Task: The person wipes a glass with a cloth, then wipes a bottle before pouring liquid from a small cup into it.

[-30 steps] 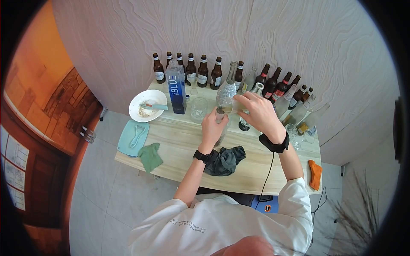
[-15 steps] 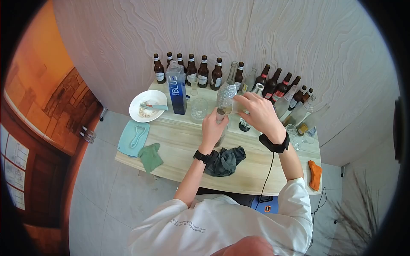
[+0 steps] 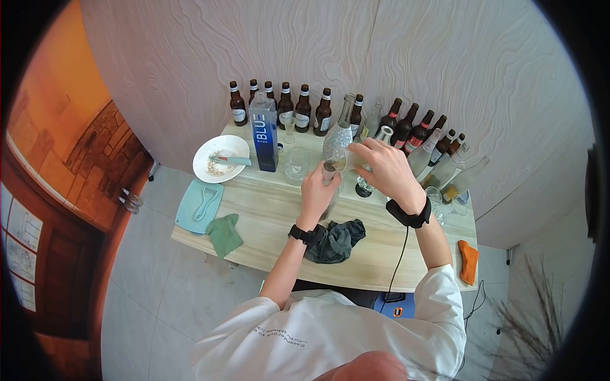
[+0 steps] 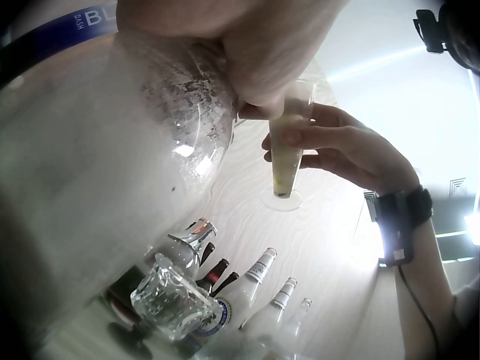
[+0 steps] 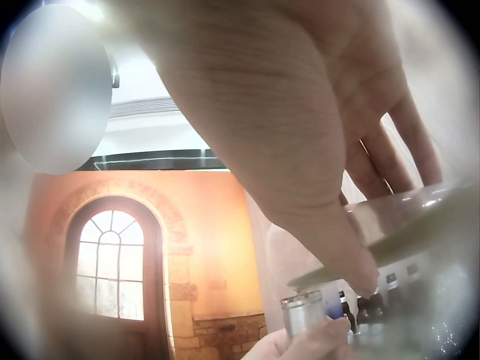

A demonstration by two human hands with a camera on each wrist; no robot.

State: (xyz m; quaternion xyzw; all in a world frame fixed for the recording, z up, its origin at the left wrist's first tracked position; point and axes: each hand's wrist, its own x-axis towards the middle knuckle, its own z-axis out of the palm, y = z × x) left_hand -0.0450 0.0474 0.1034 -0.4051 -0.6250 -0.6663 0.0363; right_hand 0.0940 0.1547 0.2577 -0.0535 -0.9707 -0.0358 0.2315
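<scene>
My left hand (image 3: 316, 192) grips the neck of a clear bottle (image 3: 329, 173) above the table; its frosted body (image 4: 82, 165) fills much of the left wrist view. The fingers of my right hand (image 3: 391, 170) pinch a small footed glass (image 4: 287, 154) holding cloudy pale-yellow liquid. In the right wrist view the tilted glass (image 5: 401, 236) has its rim over the open bottle mouth (image 5: 302, 301), with my left hand (image 5: 319, 343) just below. Whether liquid is running between them, I cannot tell.
Behind my hands stand a silver glittery bottle (image 3: 338, 141), a blue-labelled bottle (image 3: 264, 136) and several brown bottles (image 3: 284, 106). A white plate (image 3: 202, 166) and a light-blue board (image 3: 187, 213) lie left. A dark cloth (image 3: 335, 242) is near the front edge, an orange cloth (image 3: 468, 261) right.
</scene>
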